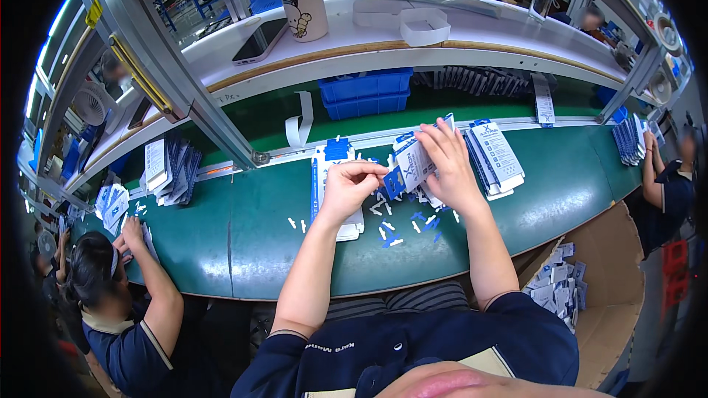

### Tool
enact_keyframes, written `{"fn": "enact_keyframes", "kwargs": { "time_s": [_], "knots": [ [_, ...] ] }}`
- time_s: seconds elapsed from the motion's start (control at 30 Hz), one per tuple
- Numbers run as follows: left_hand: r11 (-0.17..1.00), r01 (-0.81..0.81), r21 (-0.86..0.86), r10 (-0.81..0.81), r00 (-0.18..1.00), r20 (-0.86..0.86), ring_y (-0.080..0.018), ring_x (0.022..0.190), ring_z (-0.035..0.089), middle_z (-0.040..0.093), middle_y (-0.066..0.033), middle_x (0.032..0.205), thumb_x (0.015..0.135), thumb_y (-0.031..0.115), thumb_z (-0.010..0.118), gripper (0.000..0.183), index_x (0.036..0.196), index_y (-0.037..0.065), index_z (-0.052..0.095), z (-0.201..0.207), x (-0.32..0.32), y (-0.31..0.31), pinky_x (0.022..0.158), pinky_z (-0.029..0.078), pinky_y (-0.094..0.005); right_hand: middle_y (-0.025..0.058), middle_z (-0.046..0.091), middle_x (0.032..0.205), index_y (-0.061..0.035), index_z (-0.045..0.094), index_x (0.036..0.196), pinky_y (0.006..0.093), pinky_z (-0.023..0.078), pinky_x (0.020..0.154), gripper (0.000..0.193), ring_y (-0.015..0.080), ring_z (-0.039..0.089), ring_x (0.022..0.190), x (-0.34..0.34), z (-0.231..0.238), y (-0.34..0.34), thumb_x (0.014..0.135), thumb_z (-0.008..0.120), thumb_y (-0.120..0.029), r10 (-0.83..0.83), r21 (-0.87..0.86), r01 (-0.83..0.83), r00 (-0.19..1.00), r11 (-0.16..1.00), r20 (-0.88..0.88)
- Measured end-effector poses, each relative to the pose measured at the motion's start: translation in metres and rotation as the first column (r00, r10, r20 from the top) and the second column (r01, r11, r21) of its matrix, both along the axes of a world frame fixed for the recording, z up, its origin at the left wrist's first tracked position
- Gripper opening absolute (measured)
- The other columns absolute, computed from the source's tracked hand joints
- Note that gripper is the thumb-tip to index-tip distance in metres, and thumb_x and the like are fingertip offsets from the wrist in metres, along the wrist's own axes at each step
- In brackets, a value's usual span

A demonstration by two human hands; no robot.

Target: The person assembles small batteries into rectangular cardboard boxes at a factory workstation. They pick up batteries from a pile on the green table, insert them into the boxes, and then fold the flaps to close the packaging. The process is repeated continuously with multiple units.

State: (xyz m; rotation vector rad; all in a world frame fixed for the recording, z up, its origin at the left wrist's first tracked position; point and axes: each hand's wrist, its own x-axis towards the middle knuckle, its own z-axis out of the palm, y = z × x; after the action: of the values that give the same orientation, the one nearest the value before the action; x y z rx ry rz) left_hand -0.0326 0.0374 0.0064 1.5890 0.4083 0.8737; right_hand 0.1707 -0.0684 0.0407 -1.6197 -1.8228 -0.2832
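Observation:
A flat white-and-blue cardboard carton (412, 166) is tilted between my hands above the table. My right hand (448, 166) grips it from the right, with long fingers across its top and the thumb lower down. At the carton's blue hang-tab end, my left hand (352, 186) pinches with thumb and forefinger. Another flat carton (349, 228) lies under my left wrist. Small white and blue card scraps (389, 236) are scattered below the hands. Right of my right hand leans a stack of flat cartons (498, 158).
Behind the table stand blue bins (365, 94) and a row of cartons (479, 81). A shelf above holds a phone (259, 42) and a cup (301, 0). At lower right is a cardboard box (608, 287) containing cartons. Co-workers sit on both sides.

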Motion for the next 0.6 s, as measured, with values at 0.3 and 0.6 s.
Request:
{"fn": "enact_keyframes", "kwargs": {
  "time_s": [0.3, 0.6],
  "knots": [
    [0.978, -0.062, -0.198, 0.067, 0.998, 0.019, -0.0119, 0.084, 0.063, 0.068, -0.0088, 0.092, 0.087, 0.009, 0.065, 0.02, 0.102, -0.004, 0.066, 0.014, 0.009, -0.01, 0.078, 0.05, -0.0251, 0.008, 0.043, 0.138, -0.0116, 0.046, 0.131, 0.0524, 0.022, 0.111, 0.073, 0.0324, 0.032, 0.135, -0.004, -0.001, 0.0, 0.062, 0.057, 0.01, 0.035, -0.023, -0.034, 0.998, 0.999, 0.051],
    [0.963, -0.08, -0.255, 0.08, 0.997, -0.011, -0.0064, 0.073, 0.059, 0.067, -0.0034, 0.084, 0.086, 0.008, 0.066, 0.019, 0.101, -0.003, 0.066, 0.009, 0.003, -0.005, 0.066, 0.047, -0.0206, 0.0077, 0.046, 0.133, -0.0118, 0.047, 0.129, 0.0538, 0.02, 0.111, 0.071, 0.0313, 0.033, 0.134, -0.006, 0.004, -0.004, 0.062, 0.06, 0.006, 0.006, -0.041, -0.003, 0.997, 0.999, 0.074]
  ]
}}
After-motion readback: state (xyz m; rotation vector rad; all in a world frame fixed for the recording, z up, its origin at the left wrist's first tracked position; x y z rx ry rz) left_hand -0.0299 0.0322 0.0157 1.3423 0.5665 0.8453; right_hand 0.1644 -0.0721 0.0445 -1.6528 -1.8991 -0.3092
